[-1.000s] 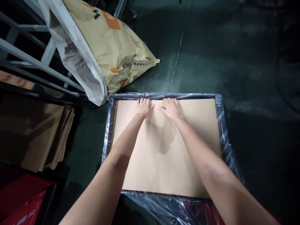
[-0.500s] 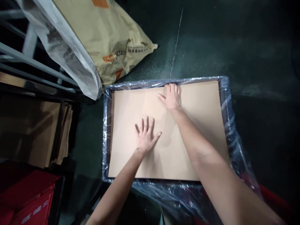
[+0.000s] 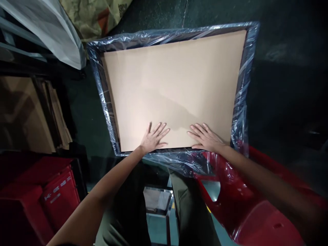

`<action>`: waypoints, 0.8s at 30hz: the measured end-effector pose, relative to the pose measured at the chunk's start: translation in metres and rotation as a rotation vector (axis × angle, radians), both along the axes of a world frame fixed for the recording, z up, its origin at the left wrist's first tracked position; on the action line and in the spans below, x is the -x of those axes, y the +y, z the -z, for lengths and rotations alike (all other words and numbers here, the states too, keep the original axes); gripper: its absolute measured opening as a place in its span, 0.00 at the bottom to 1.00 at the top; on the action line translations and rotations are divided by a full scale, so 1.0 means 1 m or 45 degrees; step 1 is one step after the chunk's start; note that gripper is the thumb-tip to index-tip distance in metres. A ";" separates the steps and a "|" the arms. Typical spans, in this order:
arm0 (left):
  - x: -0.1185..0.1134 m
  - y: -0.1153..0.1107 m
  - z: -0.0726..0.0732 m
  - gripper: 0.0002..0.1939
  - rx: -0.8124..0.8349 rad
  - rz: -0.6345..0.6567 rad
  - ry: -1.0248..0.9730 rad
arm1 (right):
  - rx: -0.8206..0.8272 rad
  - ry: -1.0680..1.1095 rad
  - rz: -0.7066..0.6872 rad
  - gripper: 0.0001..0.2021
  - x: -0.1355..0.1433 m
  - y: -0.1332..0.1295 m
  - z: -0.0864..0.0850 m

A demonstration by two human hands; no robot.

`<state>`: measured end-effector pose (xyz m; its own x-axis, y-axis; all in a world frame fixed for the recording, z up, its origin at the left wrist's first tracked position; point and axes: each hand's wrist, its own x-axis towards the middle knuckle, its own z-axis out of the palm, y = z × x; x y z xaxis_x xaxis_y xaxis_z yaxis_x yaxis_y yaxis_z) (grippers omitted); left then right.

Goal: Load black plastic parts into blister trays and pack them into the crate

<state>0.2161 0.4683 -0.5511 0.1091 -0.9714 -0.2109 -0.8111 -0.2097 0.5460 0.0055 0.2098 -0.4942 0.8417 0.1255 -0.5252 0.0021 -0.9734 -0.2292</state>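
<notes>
A flat brown cardboard sheet (image 3: 169, 78) lies inside a dark crate lined with clear plastic film (image 3: 105, 106). My left hand (image 3: 153, 137) rests flat on the sheet near its front edge, fingers spread. To its right, my right hand (image 3: 205, 137) is pressed flat on the same edge, its fingers stretched out and slightly apart. Neither hand grips anything. The film hangs over the crate's front rim below my hands. What lies under the sheet is hidden.
A red plastic chair (image 3: 230, 191) stands at the lower right, partly behind my forearm. Red boxes (image 3: 58, 198) are at the lower left, with stacked cardboard (image 3: 25, 112) above them. A printed sack (image 3: 94, 17) and a white sack (image 3: 58, 37) sit beyond the crate's far left corner.
Both hands have moved to the sheet's front edge, the right one coming back from the far edge. My view has shifted, so the crate appears higher and the red chair now shows.
</notes>
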 end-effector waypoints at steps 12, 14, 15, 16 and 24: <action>-0.012 0.013 0.020 0.39 -0.009 -0.066 -0.045 | 0.118 -0.095 0.097 0.38 -0.020 -0.007 -0.001; -0.019 0.021 0.023 0.39 -0.038 -0.170 -0.084 | 0.255 -0.156 0.255 0.40 -0.025 -0.012 0.002; -0.021 0.024 0.027 0.40 -0.057 -0.218 -0.100 | 0.317 -0.182 0.328 0.41 -0.028 -0.014 0.006; -0.023 0.027 0.031 0.40 -0.073 -0.254 -0.110 | 0.362 -0.200 0.381 0.41 -0.029 -0.016 0.011; -0.025 0.029 0.032 0.36 -0.062 -0.340 -0.121 | 0.420 -0.298 0.414 0.38 -0.031 -0.013 0.012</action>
<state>0.2416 0.4971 -0.5830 0.3812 -0.8947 -0.2330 -0.7707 -0.4467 0.4544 0.0361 0.1971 -0.5060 0.9093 -0.3026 -0.2857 -0.2979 -0.9527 0.0607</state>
